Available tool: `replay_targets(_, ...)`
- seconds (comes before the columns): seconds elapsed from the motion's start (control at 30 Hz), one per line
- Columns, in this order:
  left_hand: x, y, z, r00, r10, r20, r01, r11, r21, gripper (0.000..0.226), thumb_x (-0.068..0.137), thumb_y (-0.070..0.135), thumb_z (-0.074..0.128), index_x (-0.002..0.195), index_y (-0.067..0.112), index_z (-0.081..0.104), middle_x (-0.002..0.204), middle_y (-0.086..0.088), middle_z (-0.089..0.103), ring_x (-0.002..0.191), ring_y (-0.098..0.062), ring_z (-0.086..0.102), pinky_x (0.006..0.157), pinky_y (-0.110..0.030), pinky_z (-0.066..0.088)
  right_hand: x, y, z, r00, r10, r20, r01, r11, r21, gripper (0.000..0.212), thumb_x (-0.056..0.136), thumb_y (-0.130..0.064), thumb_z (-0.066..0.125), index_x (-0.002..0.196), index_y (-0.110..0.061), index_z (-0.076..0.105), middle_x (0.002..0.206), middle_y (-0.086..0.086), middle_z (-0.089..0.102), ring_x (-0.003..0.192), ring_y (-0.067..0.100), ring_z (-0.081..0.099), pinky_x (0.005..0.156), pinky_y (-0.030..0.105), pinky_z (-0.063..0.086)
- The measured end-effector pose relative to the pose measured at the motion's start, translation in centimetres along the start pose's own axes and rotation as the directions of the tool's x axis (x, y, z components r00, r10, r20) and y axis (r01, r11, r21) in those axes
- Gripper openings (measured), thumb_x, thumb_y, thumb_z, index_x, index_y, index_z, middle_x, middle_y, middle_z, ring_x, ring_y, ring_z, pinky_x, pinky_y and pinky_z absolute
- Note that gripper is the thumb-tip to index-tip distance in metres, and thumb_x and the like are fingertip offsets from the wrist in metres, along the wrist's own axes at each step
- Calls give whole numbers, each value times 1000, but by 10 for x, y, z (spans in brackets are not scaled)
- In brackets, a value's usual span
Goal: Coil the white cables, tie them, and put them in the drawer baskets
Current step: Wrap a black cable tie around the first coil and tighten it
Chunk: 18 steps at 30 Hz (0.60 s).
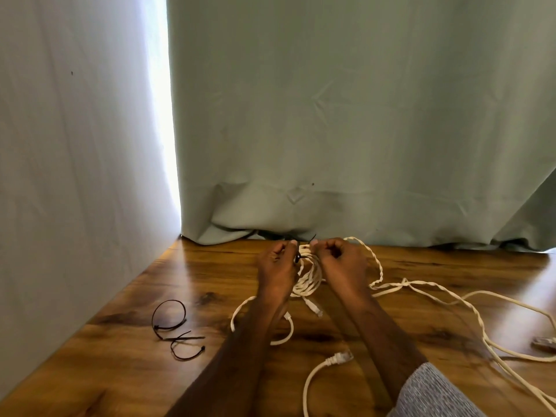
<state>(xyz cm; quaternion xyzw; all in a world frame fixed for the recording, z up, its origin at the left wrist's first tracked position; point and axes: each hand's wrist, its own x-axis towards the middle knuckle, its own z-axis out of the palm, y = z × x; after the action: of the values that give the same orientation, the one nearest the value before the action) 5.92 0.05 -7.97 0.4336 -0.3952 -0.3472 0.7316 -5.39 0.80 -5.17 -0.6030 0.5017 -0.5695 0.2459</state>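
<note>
A coil of white twisted cable (308,276) lies on the wooden table (126,371) between my hands. My left hand (278,266) and my right hand (338,260) both pinch a thin black cable tie (301,252) at the top of the coil, one end in each. Loose white cable (469,305) trails from the coil off to the right. Another white cable with a clear plug (340,358) lies near my right forearm. No drawer or basket is in view.
Two black cable ties (174,329) lie looped on the table at the left. A pale green curtain (361,130) hangs along the table's far edge. A white wall (75,176) bounds the left side. A plug (544,344) sits at the right edge.
</note>
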Motion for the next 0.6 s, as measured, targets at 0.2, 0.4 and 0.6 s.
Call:
replay_targets(0.2,1,-4,0,994,49,95,-54,997,56,21,96,11,62,78,1,68,80,-30,64,74,-29,61,71,-46,50,8,4,-5,950,251,187,-301,895,328,13,94,-22,70,91,-14,79,72,-3,76,61,7,69,50,17,50)
replay_targets(0.4,-11,-2,3,974,-11,228,-33,981,190,18,94,12,65,82,2,75,76,-14,71,64,-20,65,57,-31,51,25,9,-17,994,81,-71,-53,943,327,17,99,-25,62,90,-15,72,83,4,70,75,15,61,64,22,48)
replay_targets(0.6,-16,-3,8,966,-40,256,-12,980,200,28,96,12,62,70,12,72,56,-2,59,50,-22,42,48,-26,32,15,-1,-9,967,-255,-8,247,927,282,15,99,-21,63,90,-12,72,79,-4,70,77,5,67,69,19,55)
